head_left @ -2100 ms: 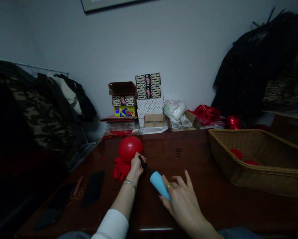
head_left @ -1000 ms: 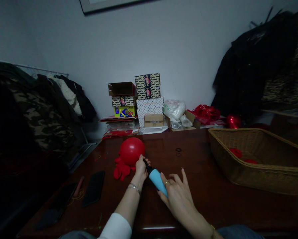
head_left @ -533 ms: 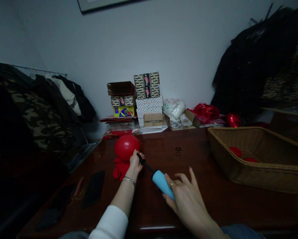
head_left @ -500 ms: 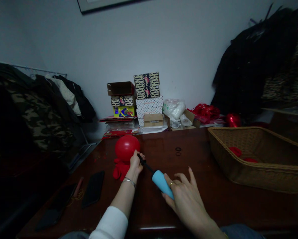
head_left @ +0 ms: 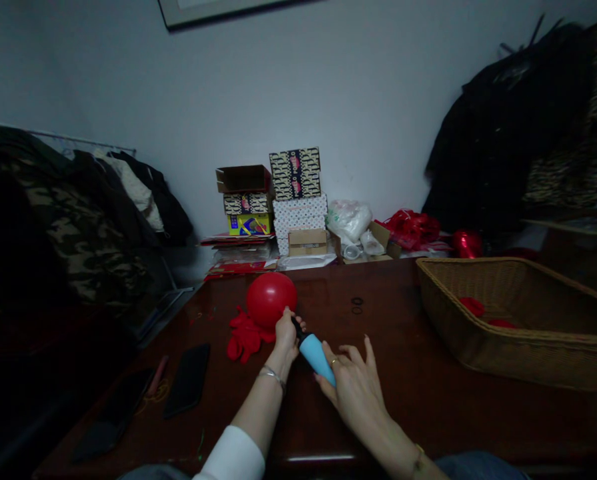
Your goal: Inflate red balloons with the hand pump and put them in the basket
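The head camera looks forward and down across the table (head_left: 388,327).

A room in a home or small office, unclear which: camouflage clothing (head_left: 86,243) hangs from a rail (head_left: 111,145), stacked patterned boxes (head_left: 296,175) stand before the wall (head_left: 378,100), a picture frame (head_left: 218,15) above, beyond a wooden surface (head_left: 393,373).

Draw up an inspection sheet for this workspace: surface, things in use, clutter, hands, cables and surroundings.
Surface: glossy dark brown table.
Things in use: inflated red balloon; blue pump with a black end.
Clutter: limp red balloons, two dark flat objects, wicker basket with red items inside.
Hands: left hand holds the pump's black end at the balloon; right hand holds its blue body.
Cables: nothing seen.
Surroundings: stacked boxes, hanging clothes.
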Available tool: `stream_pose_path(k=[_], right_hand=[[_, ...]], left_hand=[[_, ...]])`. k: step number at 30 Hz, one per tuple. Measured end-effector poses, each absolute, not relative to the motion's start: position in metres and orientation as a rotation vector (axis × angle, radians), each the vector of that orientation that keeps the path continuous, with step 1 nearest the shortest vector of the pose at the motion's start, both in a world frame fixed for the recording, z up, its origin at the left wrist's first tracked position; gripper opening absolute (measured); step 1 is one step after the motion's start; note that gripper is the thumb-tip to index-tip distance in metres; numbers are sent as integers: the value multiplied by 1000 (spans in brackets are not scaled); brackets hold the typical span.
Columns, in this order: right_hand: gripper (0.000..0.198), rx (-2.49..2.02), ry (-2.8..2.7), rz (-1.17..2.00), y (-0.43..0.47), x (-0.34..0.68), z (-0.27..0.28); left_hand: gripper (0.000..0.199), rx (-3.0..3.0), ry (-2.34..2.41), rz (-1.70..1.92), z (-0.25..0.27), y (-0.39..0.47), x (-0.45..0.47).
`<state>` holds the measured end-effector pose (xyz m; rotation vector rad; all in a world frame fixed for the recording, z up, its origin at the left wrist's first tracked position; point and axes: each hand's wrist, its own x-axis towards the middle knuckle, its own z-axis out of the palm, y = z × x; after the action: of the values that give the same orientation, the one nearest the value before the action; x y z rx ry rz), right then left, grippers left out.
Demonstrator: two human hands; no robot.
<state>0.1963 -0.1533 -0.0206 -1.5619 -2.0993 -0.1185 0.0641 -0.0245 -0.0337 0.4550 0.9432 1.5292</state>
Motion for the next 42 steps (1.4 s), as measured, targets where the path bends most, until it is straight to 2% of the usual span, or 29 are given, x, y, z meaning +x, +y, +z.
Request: stream_pose_path(k=[8,17,29,42], right_hand=[[49,-1562,-2154,-34,-166,203,-5],[51,-1566,-2189,2,-180,216,11],[49,-1580,-2147,-77,-160,201,-14],[50,-1559,-2108,-97,-155,194,-21]], left_hand=[[22,407,914,1546,-37,-13,46],[27,392,865,1613,-16,5,14],[23,393,888,1540,-42,-18,52],[21,434,943,1549,-43,-21,58]])
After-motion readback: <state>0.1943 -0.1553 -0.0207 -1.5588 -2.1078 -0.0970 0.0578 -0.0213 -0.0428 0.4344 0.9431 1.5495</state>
